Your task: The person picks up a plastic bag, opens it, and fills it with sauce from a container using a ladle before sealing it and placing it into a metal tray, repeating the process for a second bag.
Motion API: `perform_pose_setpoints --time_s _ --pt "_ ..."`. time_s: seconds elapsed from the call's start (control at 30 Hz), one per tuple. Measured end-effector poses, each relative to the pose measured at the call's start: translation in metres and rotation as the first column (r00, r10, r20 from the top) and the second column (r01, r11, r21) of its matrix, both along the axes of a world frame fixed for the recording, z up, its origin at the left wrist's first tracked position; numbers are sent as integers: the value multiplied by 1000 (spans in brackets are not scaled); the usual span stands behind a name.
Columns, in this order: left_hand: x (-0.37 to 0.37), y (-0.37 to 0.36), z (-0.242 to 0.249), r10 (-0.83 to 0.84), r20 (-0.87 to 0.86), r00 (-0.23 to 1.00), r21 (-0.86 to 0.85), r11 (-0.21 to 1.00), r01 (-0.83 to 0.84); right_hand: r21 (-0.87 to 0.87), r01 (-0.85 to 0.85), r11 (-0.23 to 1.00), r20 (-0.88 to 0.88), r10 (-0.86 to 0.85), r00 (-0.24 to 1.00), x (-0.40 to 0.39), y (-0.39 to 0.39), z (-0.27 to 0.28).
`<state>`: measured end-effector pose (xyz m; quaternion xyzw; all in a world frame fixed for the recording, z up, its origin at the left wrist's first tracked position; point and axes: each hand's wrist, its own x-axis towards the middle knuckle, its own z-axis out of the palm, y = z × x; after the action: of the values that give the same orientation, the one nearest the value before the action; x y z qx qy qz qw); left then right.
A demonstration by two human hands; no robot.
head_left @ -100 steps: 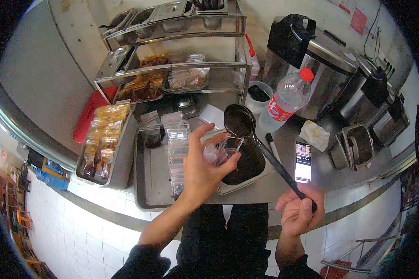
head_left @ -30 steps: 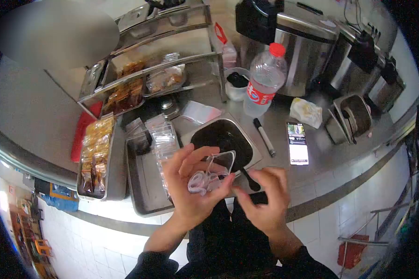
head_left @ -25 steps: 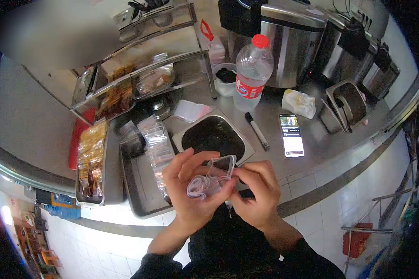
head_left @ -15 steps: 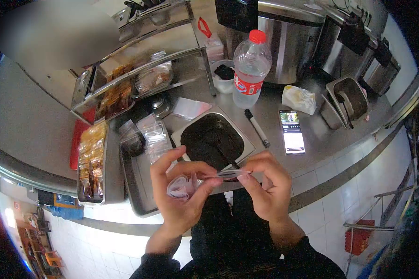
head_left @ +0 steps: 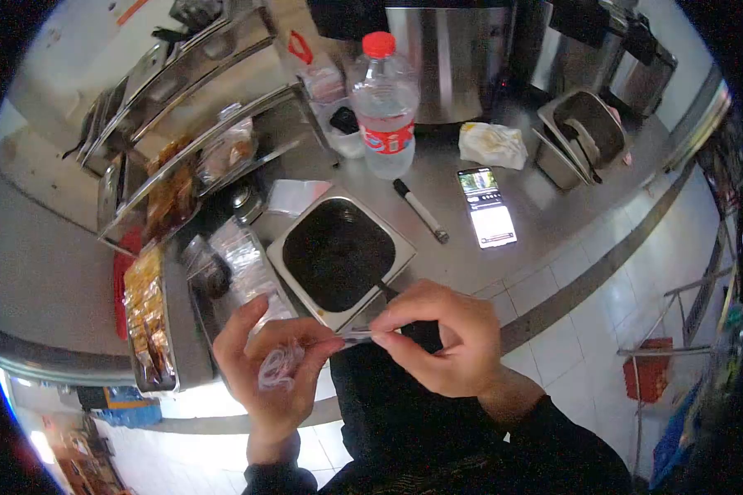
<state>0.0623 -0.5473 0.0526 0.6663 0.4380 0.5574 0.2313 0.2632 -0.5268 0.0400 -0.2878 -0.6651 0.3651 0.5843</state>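
Observation:
My left hand (head_left: pixel 274 371) holds crumpled clear plastic bags (head_left: pixel 281 365) against its palm and pinches one end of a small plastic bag (head_left: pixel 357 335). The other end of that bag is between the thumb and forefinger of my right hand (head_left: pixel 446 340). Just beyond both hands is a square metal container (head_left: pixel 403 247) of dark, glossy paste (head_left: pixel 338 252), with a dark handle sticking out of its near right corner. Filled clear bags (head_left: pixel 248 260) lie in a tray to the left of it.
A bottle with a red cap (head_left: pixel 385 115), a marker (head_left: pixel 421 212), a lit phone (head_left: pixel 486 208) and a crumpled white cloth (head_left: pixel 493 145) stand or lie behind. Metal containers (head_left: pixel 563 157) are at right. A tray of yellow packets (head_left: pixel 146 301) is at left.
The view has shifted, so the counter's objects appear further left and turned. Both hands still hold the small bag, now closer together and lower in view. The blurred area at upper left is gone.

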Motion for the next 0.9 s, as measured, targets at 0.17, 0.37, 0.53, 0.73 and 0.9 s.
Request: perform_pose_setpoints --time_s 0.17,0.37,0.53,0.73,0.9 --pt "-7 -13 15 -107 -290 951 -49 994 96 16 -13 1000 116 11 993 1 -7 8" --pt "-2 -16 10 27 -400 916 9 1000 -26 -2 -27 1000 125 27 992 -7 -12 3" --pt "-2 -19 8 144 -451 881 31 989 -145 30 24 999 161 -28 987 2 -14 3" --pt "11 -19 7 153 -57 987 7 988 -153 170 101 980 143 -126 982 2 -13 7" --pt "-8 -15 23 195 -616 763 356 933 49 180 47 983 173 -79 982 1 -17 -2"
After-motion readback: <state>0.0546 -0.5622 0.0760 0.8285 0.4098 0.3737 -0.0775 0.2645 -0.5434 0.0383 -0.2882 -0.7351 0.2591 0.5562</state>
